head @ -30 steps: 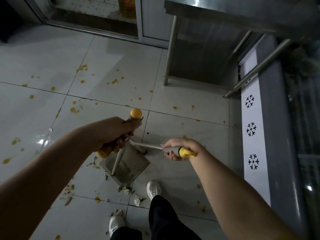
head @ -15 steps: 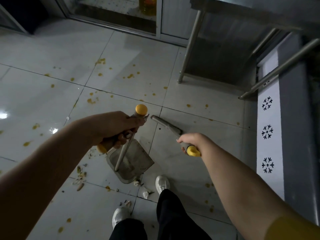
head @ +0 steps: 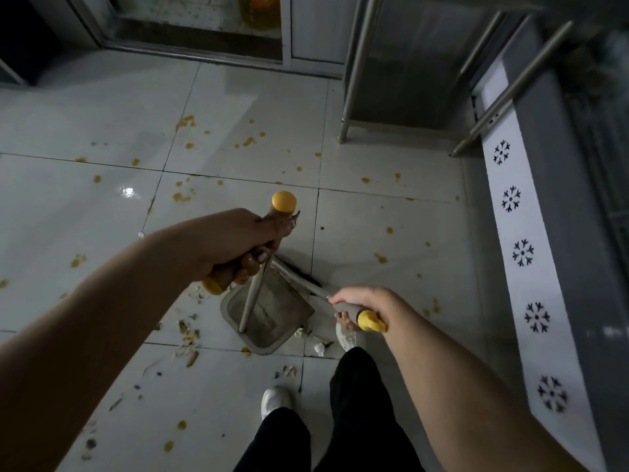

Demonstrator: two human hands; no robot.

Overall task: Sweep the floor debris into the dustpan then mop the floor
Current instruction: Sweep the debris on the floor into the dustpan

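My left hand (head: 235, 247) grips the upright, yellow-capped handle of a grey dustpan (head: 272, 321) that rests on the white tiled floor. My right hand (head: 360, 306) holds the yellow-tipped handle of a broom (head: 306, 284). The broom's dark bristle head lies at the pan's far right edge. Pale scraps of debris (head: 189, 338) lie to the left of the pan, and more debris sits just in front of it by my shoe. Yellow spatters (head: 183, 197) dot the tiles all around.
A steel table leg (head: 354, 73) stands at the back right. A grey cabinet with a white snowflake strip (head: 524, 253) runs along the right. A doorway with a yellow bottle (head: 258, 10) is at the back. My white shoes (head: 274, 400) and dark trousers are below the pan.
The broom head has swung back from the open tiles to the dustpan's far right edge. My right hand moved lower and nearer my body. The left hand keeps its grip on the pan's handle.
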